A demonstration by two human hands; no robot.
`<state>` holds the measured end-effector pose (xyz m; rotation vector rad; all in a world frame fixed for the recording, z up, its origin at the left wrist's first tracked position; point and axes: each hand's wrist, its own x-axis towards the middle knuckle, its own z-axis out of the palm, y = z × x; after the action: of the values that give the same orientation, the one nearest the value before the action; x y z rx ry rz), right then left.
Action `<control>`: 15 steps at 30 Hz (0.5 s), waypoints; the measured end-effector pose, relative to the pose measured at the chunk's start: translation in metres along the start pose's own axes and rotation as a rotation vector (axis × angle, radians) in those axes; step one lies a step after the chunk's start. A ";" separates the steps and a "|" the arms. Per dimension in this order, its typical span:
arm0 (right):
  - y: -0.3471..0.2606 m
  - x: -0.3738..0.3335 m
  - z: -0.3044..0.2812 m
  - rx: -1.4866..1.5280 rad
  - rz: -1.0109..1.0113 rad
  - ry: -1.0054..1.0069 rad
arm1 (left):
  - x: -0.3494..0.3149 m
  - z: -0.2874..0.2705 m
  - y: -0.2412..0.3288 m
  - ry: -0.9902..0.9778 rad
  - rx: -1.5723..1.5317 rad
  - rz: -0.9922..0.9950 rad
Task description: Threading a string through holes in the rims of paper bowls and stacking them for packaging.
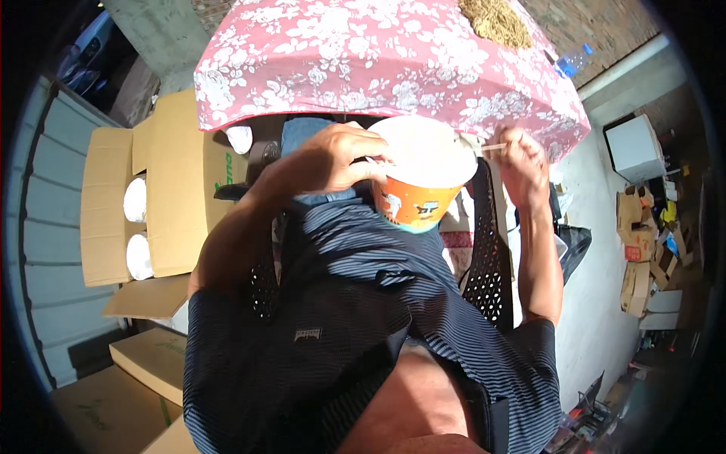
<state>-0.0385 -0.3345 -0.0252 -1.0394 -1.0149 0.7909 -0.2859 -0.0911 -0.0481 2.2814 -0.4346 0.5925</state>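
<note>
My left hand (340, 155) grips the rim of an orange paper cup (420, 198) with a white inside, held over my lap. My right hand (523, 163) is closed on a thin pale stick (493, 147) whose tip points toward the cup's right rim. Both hands sit just in front of a table covered with a pink floral cloth (363, 60). What is inside the cup does not show.
An open cardboard box (170, 189) with white round stacks stands at my left, more flat boxes (147, 356) below it. A heap of dry yellow strands (495, 21) lies on the table. A white box (634, 147) and cardboard clutter (643, 242) are at the right.
</note>
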 end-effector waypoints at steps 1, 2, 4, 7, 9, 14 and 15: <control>0.000 -0.009 0.004 -0.191 0.014 -0.015 | 0.000 0.003 -0.003 0.057 0.032 -0.043; -0.013 -0.016 0.021 -0.407 0.133 -0.062 | 0.004 0.003 -0.002 0.117 0.008 -0.104; -0.003 -0.021 0.059 -0.760 0.019 -0.272 | 0.009 0.003 0.000 0.246 0.002 -0.192; 0.017 -0.018 0.095 -1.174 -0.111 -0.460 | 0.018 -0.001 -0.021 0.331 0.049 -0.196; 0.041 -0.013 0.098 -1.255 -0.193 -0.353 | 0.021 -0.005 -0.025 0.322 0.043 -0.294; 0.025 0.036 0.108 -1.248 -0.276 -0.229 | 0.036 -0.058 -0.011 0.445 0.040 -0.466; 0.017 0.050 0.108 -1.216 -0.321 -0.246 | 0.041 -0.070 -0.009 0.512 -0.019 -0.433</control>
<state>-0.1234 -0.2509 -0.0092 -1.7332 -1.8983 -0.0604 -0.2674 -0.0393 0.0124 2.0134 0.2932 0.8966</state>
